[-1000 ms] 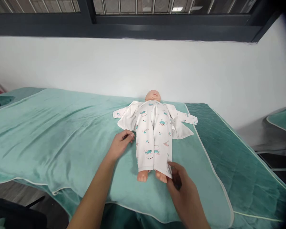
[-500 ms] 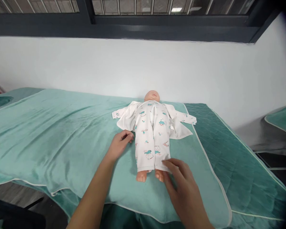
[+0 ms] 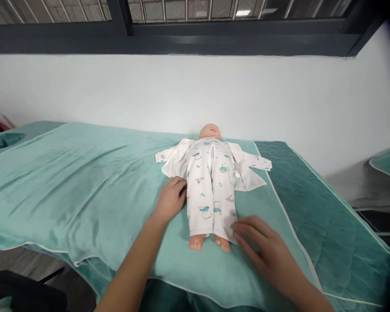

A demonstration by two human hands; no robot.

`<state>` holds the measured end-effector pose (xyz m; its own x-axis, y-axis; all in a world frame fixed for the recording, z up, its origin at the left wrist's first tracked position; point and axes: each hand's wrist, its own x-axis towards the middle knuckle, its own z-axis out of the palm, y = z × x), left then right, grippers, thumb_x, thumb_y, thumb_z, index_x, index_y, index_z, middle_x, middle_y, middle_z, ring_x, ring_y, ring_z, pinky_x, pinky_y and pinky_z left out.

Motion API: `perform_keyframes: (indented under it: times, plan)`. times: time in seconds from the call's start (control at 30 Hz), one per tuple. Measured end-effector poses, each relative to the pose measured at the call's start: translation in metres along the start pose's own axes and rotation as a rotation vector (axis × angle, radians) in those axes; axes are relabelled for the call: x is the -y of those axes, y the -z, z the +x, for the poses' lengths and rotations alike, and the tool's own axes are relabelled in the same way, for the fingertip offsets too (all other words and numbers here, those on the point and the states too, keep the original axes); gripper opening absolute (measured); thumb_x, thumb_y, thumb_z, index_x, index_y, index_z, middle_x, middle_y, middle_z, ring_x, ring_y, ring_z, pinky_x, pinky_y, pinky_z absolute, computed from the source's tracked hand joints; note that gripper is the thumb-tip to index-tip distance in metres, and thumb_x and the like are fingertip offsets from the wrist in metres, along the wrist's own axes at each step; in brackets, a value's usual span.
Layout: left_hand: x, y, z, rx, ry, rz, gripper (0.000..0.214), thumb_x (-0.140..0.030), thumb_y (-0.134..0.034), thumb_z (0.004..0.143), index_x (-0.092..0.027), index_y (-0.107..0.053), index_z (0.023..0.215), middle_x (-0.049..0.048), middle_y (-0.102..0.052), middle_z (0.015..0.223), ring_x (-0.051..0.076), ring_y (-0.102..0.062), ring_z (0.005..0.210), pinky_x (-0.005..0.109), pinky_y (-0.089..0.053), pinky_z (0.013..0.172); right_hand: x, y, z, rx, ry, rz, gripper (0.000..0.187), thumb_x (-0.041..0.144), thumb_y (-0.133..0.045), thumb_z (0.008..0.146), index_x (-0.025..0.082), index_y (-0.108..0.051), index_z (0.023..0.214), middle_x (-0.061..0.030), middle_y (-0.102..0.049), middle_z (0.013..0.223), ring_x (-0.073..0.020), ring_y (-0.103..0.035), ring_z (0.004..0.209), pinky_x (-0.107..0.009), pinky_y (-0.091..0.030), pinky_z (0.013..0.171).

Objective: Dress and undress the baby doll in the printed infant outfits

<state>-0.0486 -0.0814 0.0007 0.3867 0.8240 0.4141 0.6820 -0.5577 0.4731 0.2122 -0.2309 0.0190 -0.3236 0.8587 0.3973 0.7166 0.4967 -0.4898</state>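
A baby doll (image 3: 210, 130) lies face up on a light green blanket, its head toward the wall and its bare feet toward me. White printed trousers (image 3: 201, 190) cover its legs and reach high up the front. A white top (image 3: 247, 167) spreads out on both sides with its sleeves stretched wide. My left hand (image 3: 173, 199) rests beside the trousers with its fingers curled in at their left edge; what they hold, if anything, is hidden. Thumb and fingers of my right hand (image 3: 263, 247) pinch the trouser hem at the right ankle side.
The light green blanket (image 3: 117, 195) lies wrinkled over a darker quilted cover (image 3: 315, 208). A white wall (image 3: 149, 91) rises behind, below a dark window frame (image 3: 230, 39). At the lower left is a black object (image 3: 22, 290) on the floor side.
My right hand has moved a little right and turned, now at the outer hem of the trousers. My left hand has come closer to the trouser leg. The view has shifted slightly.
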Motion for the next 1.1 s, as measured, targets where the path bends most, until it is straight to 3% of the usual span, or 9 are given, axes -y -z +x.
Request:
perform_keyframes:
  times: [0.13, 0.33, 0.47, 0.57, 0.67, 0.73, 0.83, 0.93, 1.1]
  plan:
    - [-0.006, -0.005, 0.01, 0.038, -0.089, 0.268, 0.021, -0.013, -0.055, 0.083, -0.019, -0.07, 0.097, 0.0102, -0.063, 0.107, 0.028, -0.052, 0.104, 0.043, -0.044, 0.086, -0.042, 0.002, 0.04, -0.164, -0.09, -0.117, 0.021, 0.02, -0.047, 0.096, 0.022, -0.064, 0.108, -0.0089, -0.063, 0.107, -0.0233, -0.059, 0.101, -0.039, -0.05, 0.086]
    - [-0.001, -0.006, 0.029, 0.03, -0.134, 0.273, 0.014, -0.014, -0.058, 0.082, -0.02, -0.071, 0.078, 0.0094, -0.067, 0.095, 0.029, -0.053, 0.106, 0.045, -0.04, 0.082, -0.079, -0.023, 0.089, -0.001, -0.086, -0.209, 0.026, 0.012, -0.047, 0.089, 0.018, -0.069, 0.101, -0.0108, -0.062, 0.106, -0.0245, -0.055, 0.101, -0.041, -0.048, 0.091]
    - [0.004, -0.013, 0.04, 0.014, -0.1, 0.05, 0.016, -0.016, -0.054, 0.084, -0.018, -0.07, 0.083, 0.0085, -0.069, 0.09, 0.025, -0.059, 0.094, 0.041, -0.042, 0.082, -0.084, -0.03, 0.09, -0.006, -0.001, -0.186, 0.026, 0.016, -0.053, 0.088, 0.019, -0.069, 0.108, -0.0108, -0.065, 0.11, -0.0262, -0.055, 0.109, -0.043, -0.046, 0.096]
    - [0.004, -0.018, 0.043, 0.023, -0.099, -0.106, 0.019, -0.019, -0.054, 0.086, -0.018, -0.069, 0.097, 0.0102, -0.069, 0.102, 0.025, -0.062, 0.098, 0.039, -0.046, 0.085, -0.082, -0.034, 0.095, -0.021, 0.092, -0.133, 0.032, 0.024, -0.054, 0.09, 0.02, -0.066, 0.12, -0.0118, -0.064, 0.123, -0.0288, -0.053, 0.123, -0.046, -0.042, 0.106]
    - [0.002, -0.018, 0.041, 0.02, -0.126, -0.227, 0.04, -0.026, -0.057, 0.086, -0.022, -0.058, 0.126, 0.011, -0.061, 0.13, 0.028, -0.056, 0.119, 0.039, -0.046, 0.095, -0.076, -0.037, 0.106, -0.112, 0.002, -0.046, 0.039, 0.026, -0.052, 0.092, 0.016, -0.061, 0.128, -0.0138, -0.063, 0.13, -0.0286, -0.055, 0.125, -0.044, -0.045, 0.104]
    - [0.0, -0.018, 0.039, 0.038, -0.116, -0.25, 0.049, -0.03, -0.059, 0.086, -0.025, -0.052, 0.134, 0.0107, -0.056, 0.138, 0.03, -0.052, 0.126, 0.041, -0.046, 0.098, -0.071, -0.037, 0.111, -0.124, -0.087, -0.008, 0.039, 0.026, -0.049, 0.093, 0.012, -0.062, 0.127, -0.0155, -0.064, 0.128, -0.0286, -0.058, 0.122, -0.042, -0.047, 0.102]
    - [-0.001, -0.018, 0.038, 0.081, -0.079, -0.186, 0.046, -0.031, -0.059, 0.086, -0.024, -0.053, 0.131, 0.0118, -0.057, 0.135, 0.031, -0.055, 0.12, 0.043, -0.046, 0.096, -0.066, -0.034, 0.109, -0.074, -0.112, 0.062, 0.037, 0.03, -0.05, 0.092, 0.012, -0.066, 0.119, -0.0146, -0.068, 0.122, -0.0285, -0.062, 0.115, -0.041, -0.048, 0.1]
    - [-0.001, -0.018, 0.039, 0.095, -0.101, -0.026, 0.037, -0.028, -0.057, 0.086, -0.021, -0.058, 0.122, 0.0139, -0.06, 0.127, 0.031, -0.057, 0.112, 0.044, -0.046, 0.092, -0.067, -0.029, 0.099, -0.059, -0.081, 0.165, 0.037, 0.035, -0.055, 0.089, 0.018, -0.065, 0.121, -0.0098, -0.069, 0.122, -0.0275, -0.063, 0.116, -0.041, -0.049, 0.102]
    - [-0.003, -0.014, 0.035, 0.084, -0.142, 0.279, 0.019, -0.014, -0.053, 0.084, -0.017, -0.063, 0.099, 0.0128, -0.064, 0.1, 0.028, -0.056, 0.095, 0.042, -0.045, 0.082, -0.073, -0.027, 0.091, -0.097, -0.023, 0.232, 0.032, 0.035, -0.061, 0.083, 0.022, -0.068, 0.111, -0.0091, -0.072, 0.115, -0.0283, -0.066, 0.111, -0.042, -0.053, 0.097]
